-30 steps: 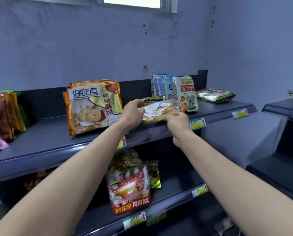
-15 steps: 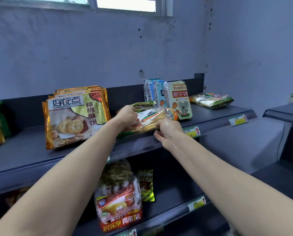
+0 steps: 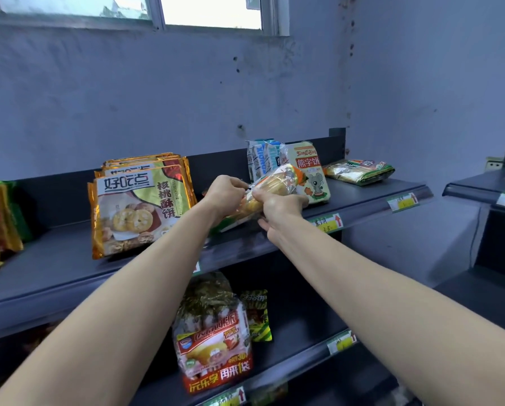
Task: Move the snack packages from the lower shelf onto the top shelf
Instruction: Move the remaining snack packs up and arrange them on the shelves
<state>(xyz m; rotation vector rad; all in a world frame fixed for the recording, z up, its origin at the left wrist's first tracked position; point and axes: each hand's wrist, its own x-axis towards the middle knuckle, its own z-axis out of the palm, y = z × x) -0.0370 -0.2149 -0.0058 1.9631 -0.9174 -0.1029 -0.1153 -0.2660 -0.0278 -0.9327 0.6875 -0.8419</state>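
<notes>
My left hand [image 3: 225, 195] and right hand [image 3: 279, 204] pinch the bread pack [image 3: 277, 181], now tipped upright on the top shelf [image 3: 362, 197], nearly placed.

A bare left forearm [image 3: 128, 291] and bare right forearm [image 3: 362, 288] are showing from the frame's lower corners, uncovered their whole visible length, ending in the left hand [image 3: 225, 194] and right hand [image 3: 279, 205].

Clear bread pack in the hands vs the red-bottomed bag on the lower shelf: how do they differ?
The clear bread pack is gripped by the left hand and right hand over the top shelf; the red-bottomed bag stands untouched on the lower shelf. The bread pack is tilted, one end raised; the bag is upright. The bag looks bulkier, though nearer the camera. Both are partly see-through plastic.
</notes>
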